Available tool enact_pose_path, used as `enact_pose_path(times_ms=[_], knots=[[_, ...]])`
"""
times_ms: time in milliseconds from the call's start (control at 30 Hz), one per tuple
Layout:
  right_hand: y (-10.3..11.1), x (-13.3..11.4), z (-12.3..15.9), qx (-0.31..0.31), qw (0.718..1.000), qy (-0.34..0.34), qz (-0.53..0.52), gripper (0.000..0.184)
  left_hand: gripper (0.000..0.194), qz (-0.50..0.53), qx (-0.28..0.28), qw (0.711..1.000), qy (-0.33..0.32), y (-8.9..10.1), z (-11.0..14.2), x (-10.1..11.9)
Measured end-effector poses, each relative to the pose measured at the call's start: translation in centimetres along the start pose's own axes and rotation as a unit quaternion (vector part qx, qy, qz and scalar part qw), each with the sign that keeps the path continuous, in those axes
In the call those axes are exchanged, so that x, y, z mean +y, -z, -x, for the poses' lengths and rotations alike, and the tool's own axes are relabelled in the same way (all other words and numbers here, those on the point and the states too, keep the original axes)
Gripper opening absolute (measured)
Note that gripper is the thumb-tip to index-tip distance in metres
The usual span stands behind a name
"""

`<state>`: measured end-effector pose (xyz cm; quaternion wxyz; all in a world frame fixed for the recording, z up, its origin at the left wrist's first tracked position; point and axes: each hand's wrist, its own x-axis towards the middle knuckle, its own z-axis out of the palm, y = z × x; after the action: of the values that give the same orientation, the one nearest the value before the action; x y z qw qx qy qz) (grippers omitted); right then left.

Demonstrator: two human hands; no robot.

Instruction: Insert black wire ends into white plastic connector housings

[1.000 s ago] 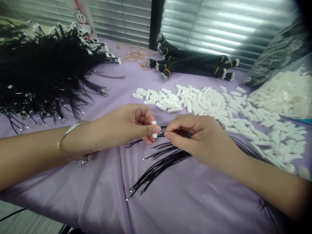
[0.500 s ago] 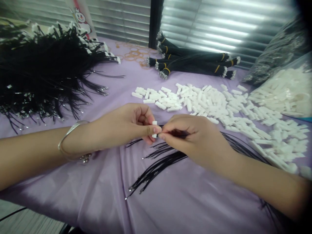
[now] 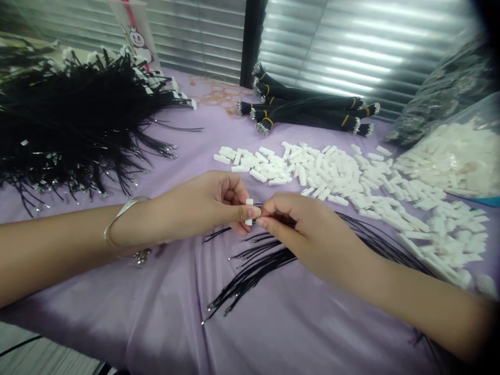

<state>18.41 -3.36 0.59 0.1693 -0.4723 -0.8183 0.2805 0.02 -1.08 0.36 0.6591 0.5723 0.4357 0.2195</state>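
Between the thumb and fingers of my left hand (image 3: pixel 219 203) is a small white plastic connector housing (image 3: pixel 249 202), its two ends showing above and below the thumb. My right hand (image 3: pixel 304 224) pinches a thin black wire close against the housing, and the fingertips of both hands almost touch. Whether the wire's tip sits inside the housing is hidden by the fingers. Under and beside my right hand lie loose black wires (image 3: pixel 253 273) with metal crimped ends, fanned out on the purple cloth (image 3: pixel 164 323).
White housings (image 3: pixel 324 166) lie scattered behind my hands, beside a plastic bag (image 3: pixel 457 156) of more. Banded black wire bundles (image 3: pixel 308 109) rest near the blinds. At left is a heap of black wires (image 3: pixel 78 120) with white housings; behind it stand a cup (image 3: pixel 140 41) and rubber bands (image 3: pixel 222 96).
Both hands keep their pinch on the housing and wire, with barely any shift between them. The whole view has moved slightly, so most things appear a little lower.
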Motion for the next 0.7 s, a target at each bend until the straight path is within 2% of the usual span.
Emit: enact_pose_path(times_ms=[167,300,400,500,567,700], knots=[[0.2,0.1,0.1,-0.024,0.999,0.028,0.02,0.016,0.016,-0.004,-0.017,1.0,0.003,0.1,0.0,0.0],[0.9,-0.3,1.3,-0.001,0.99,0.12,0.069,0.013,0.013,-0.005,-0.037,0.999,0.0,0.5,0.1,0.1],[0.8,-0.7,2.1,-0.054,0.98,0.178,0.071,0.013,0.013,-0.002,-0.055,0.998,0.005,0.9,0.0,0.0],[0.2,-0.5,2.2,-0.09,0.973,0.2,0.075,0.016,0.011,0.002,-0.062,0.998,0.022,1.2,-0.1,0.0],[-0.3,-0.3,2.0,-0.094,0.969,0.21,0.085,0.021,0.01,0.005,-0.069,0.997,0.034,1.3,-0.2,0.1],[-0.7,0.2,1.9,-0.081,0.966,0.218,0.115,0.015,0.009,0.0,-0.086,0.995,0.046,1.5,-0.2,0.2]])
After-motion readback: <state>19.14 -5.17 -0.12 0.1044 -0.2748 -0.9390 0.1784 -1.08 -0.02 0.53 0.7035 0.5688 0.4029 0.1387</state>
